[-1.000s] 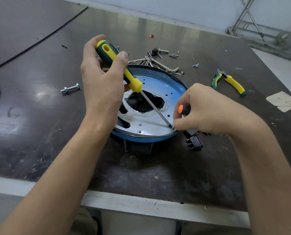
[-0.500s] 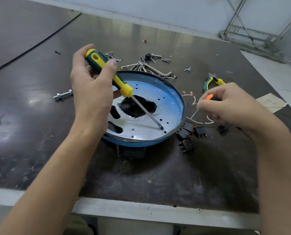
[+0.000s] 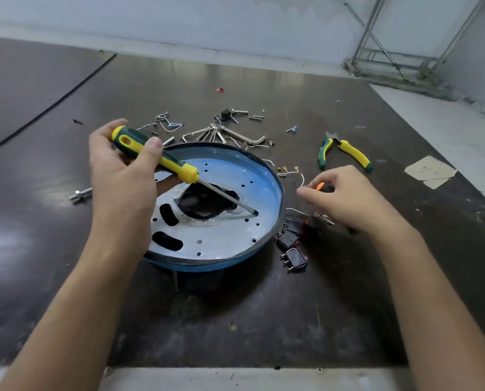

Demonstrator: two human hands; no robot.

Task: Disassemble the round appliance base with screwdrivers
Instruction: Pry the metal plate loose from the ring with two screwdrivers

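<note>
Round base [image 3: 230, 235] sits mid-table [image 3: 235, 320], silver plate up inside the blue rim. Left hand [image 3: 119, 176] has fingers curled round the yellow-green screwdriver [image 3: 162, 158] handle, with the tip down at the plate near the right rim. Right hand [image 3: 345, 198] is just right of the base over the black switches [image 3: 295, 256], fingers pinching a small orange-capped screwdriver [image 3: 321, 186].
</note>
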